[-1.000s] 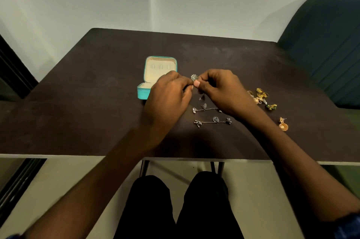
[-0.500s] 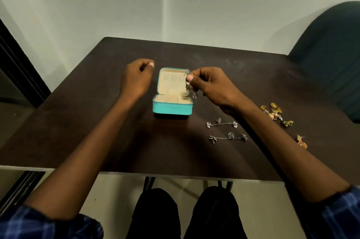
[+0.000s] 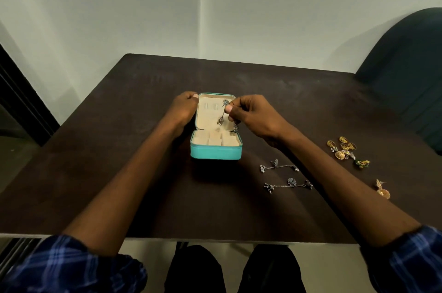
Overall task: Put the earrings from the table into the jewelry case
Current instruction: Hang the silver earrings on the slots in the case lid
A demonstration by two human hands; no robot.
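left hand: the left hand is sitting at the left edge of the jewelry case, fingers curled against the upright lid's rim. i'm reading this as bracing, so the lid is not tipping back while the other hand works.
right hand: the right hand is hovering at the lid's right side, thumb and forefinger pinching a silver dangly earring near its top, remaining fingers curled in.
held earring: it is hanging in front of the lid's cream lining, flower stud up, chain and charms dangling down. held by the top so the post can face the lining, i'd guess.
case: it is standing open near the middle of the table, teal shell, lid up on the far side, padded compartments in the near tray looking unfilled.
why the lid: small tabs are showing on the lining to the left of the earring, likely holders for posts, which explains aiming there rather than at the tray.
waiting silver: two silver chain earrings are lying flat to the right of the case, well apart from it.
waiting gold: a cluster of gold earrings is lying further right, with a lone gold earring nearer the table's near-right edge.
progress: early, by my reckoning; most pieces are on the table.
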